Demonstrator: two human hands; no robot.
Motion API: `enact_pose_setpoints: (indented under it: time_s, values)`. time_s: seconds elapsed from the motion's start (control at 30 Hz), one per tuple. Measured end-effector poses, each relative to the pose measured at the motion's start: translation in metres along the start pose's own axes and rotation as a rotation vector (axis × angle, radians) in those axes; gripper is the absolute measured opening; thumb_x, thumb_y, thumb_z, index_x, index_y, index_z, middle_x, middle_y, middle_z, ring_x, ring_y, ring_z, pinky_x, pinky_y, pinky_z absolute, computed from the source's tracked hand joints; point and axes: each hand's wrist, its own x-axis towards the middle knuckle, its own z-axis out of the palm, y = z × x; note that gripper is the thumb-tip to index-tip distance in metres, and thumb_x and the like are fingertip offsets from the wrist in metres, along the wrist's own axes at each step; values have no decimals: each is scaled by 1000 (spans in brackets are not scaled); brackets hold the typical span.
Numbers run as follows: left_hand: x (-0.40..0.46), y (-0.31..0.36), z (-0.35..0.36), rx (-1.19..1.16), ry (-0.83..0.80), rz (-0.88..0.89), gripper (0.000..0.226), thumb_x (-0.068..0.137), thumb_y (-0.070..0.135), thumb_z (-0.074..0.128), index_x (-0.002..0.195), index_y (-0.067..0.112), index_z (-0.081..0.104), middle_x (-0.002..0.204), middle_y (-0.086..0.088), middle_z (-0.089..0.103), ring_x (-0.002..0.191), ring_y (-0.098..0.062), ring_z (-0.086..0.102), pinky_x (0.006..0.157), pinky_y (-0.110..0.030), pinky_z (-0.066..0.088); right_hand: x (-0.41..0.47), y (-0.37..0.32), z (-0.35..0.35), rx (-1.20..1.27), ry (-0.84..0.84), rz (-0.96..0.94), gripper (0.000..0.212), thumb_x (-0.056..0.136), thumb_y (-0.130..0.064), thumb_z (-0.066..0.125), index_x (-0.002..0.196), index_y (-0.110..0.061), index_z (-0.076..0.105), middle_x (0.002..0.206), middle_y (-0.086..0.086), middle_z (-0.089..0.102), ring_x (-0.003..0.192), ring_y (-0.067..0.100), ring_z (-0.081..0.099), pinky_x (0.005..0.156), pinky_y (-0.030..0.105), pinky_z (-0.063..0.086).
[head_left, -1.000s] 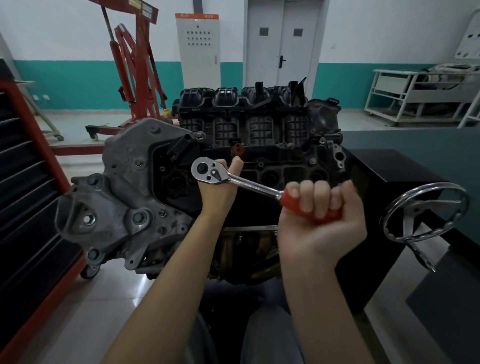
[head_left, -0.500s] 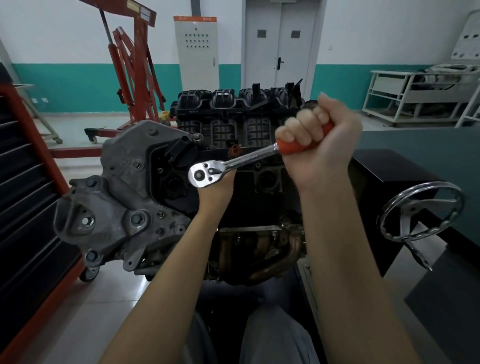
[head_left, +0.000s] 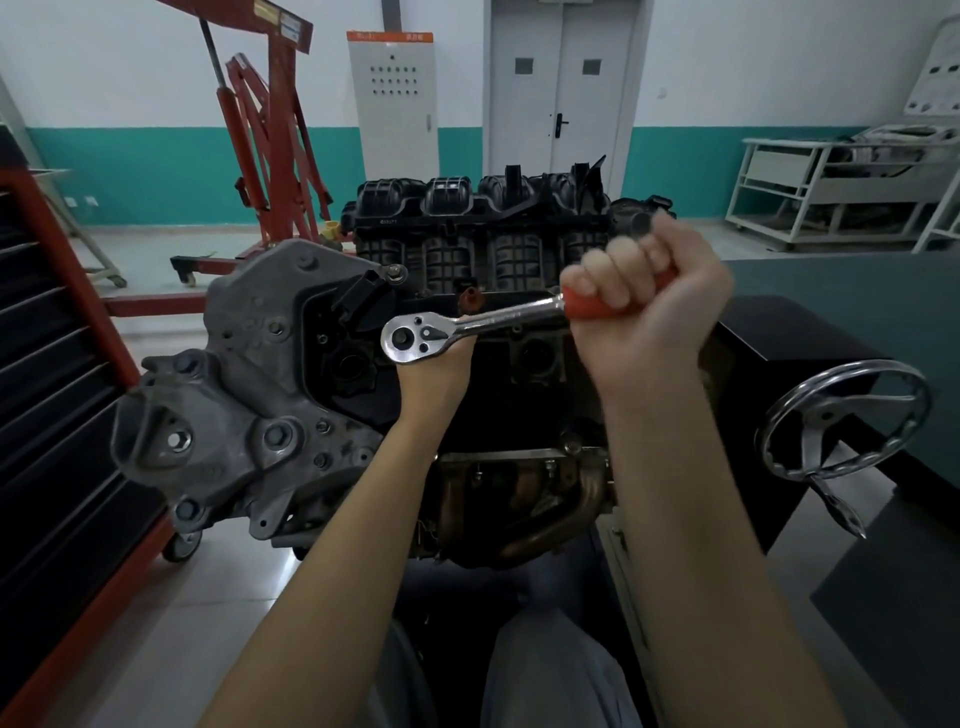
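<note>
A chrome ratchet wrench (head_left: 426, 335) with a red handle lies across the front of a car engine (head_left: 488, 249) on a stand. My right hand (head_left: 649, 312) grips the red handle, raised to the right and slightly blurred. My left hand (head_left: 436, 374) sits behind and under the ratchet head, steadying it; its fingers are hidden behind the head. The handle slopes up from the head to my right fist. What the ratchet sits on is hidden.
A grey cast bracket (head_left: 249, 395) juts out at the engine's left. A chrome handwheel (head_left: 841, 415) sticks out from the black stand at right. A red tool cabinet (head_left: 52, 415) stands at left, a red engine crane (head_left: 265, 156) behind, a white rack (head_left: 841, 192) far right.
My right hand swung the handle up from low right to high right a second ago, and has since come down slightly. The ratchet head and my left hand stayed in place.
</note>
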Motion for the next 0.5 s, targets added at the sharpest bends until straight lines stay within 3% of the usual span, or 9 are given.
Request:
enact_pose_setpoints:
  time_s: [0.17, 0.33, 0.43, 0.5]
  values:
    - [-3, 2, 2, 65, -67, 84, 59, 85, -1, 58, 42, 33, 34, 40, 19, 36, 38, 1, 33, 44, -7, 28, 31, -11, 18, -76, -30, 160, 43, 90, -10, 42, 48, -17, 35, 38, -6, 27, 34, 9, 24, 41, 18, 29]
    - [-4, -2, -2, 60, 27, -40, 35, 88, 18, 67, 62, 29, 45, 62, 18, 47, 53, 2, 44, 47, -6, 39, -16, 8, -9, 56, 93, -69, 43, 92, -12, 41, 51, -20, 36, 41, -7, 28, 38, 10, 24, 44, 20, 30]
    - [-3, -1, 1, 44, -6, 103, 52, 87, 4, 64, 54, 19, 27, 44, 17, 31, 40, -2, 30, 43, -9, 27, -56, 26, -26, 178, 157, -172, 45, 93, -16, 40, 48, -21, 37, 42, -6, 29, 40, 11, 29, 47, 24, 39]
    - [-2, 3, 3, 54, -36, 112, 53, 87, 0, 62, 55, 19, 24, 39, 16, 27, 37, -2, 27, 44, -9, 26, -64, 30, -30, 203, 155, -186, 46, 93, -17, 39, 47, -20, 37, 42, -5, 29, 41, 12, 30, 48, 25, 41]
